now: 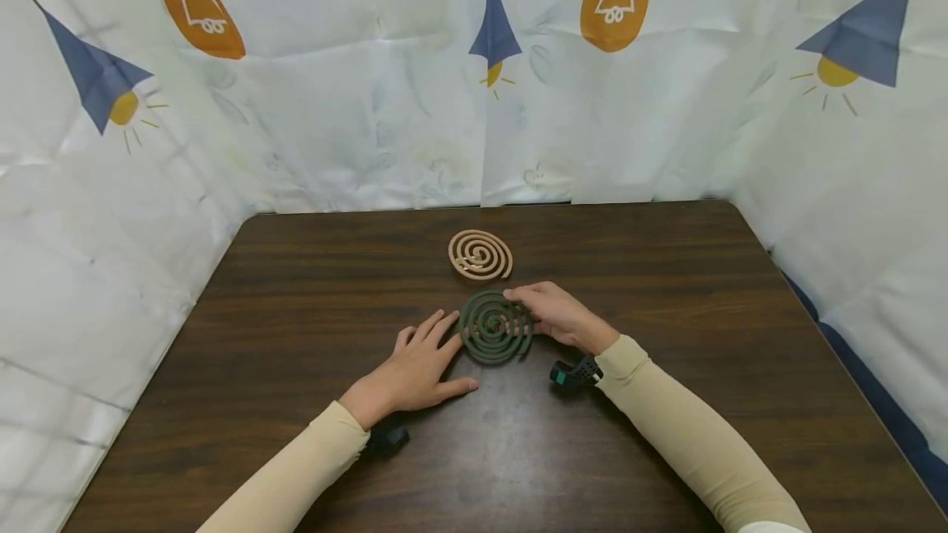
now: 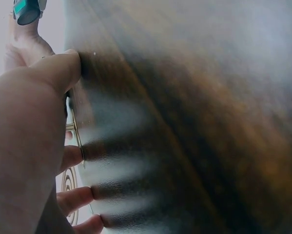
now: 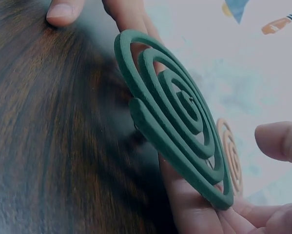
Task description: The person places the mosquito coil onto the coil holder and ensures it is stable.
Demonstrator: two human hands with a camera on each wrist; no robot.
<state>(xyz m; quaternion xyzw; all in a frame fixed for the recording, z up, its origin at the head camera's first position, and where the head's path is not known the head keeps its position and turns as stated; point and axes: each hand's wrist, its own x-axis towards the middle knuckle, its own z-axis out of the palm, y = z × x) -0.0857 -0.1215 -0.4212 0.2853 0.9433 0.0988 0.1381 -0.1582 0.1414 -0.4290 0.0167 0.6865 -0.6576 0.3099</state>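
A green mosquito coil [image 1: 481, 342] is raised above the table, its spiral shown close up in the right wrist view. My right hand [image 1: 564, 317] supports it from below, with fingers passing under the rings. In the right wrist view the right thumb [image 3: 281, 140] stands apart from the coil. My left hand [image 1: 415, 373] rests on the table with spread fingers, the index fingertip at the coil's left edge; whether it touches the coil, I cannot tell. Farther back lies a tan spiral coil [image 1: 480, 253], partly visible behind the green one in the right wrist view.
The dark wood table [image 1: 333, 270] has its back edge against a white printed curtain [image 1: 415, 122], which also hangs along both sides. Dark wrist-worn devices sit at both wrists.
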